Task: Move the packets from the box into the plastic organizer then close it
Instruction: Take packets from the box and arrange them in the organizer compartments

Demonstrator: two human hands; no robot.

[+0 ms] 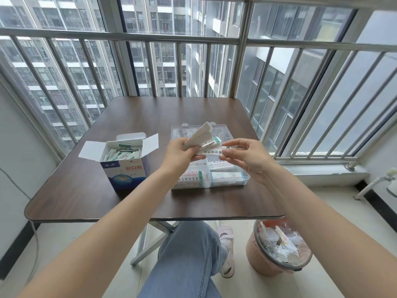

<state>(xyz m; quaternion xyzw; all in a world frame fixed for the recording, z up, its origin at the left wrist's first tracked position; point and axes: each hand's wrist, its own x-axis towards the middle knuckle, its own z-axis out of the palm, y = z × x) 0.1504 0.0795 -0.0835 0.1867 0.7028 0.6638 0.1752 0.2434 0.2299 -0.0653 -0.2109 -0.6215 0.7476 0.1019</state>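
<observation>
Left hand [180, 149] fingers hold a bunch of packets [200, 136]; right hand [247, 157] fingers pinch one. Left of them, the box [125, 168] reads "创口贴".

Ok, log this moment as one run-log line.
left hand: holds packet stack | right hand: pinches one packet | organizer: open | box: packets remain

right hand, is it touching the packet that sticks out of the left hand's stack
Touching. The head view shows the right hand pinching the end of one packet that sticks out from the stack gripped by the left hand.
</observation>
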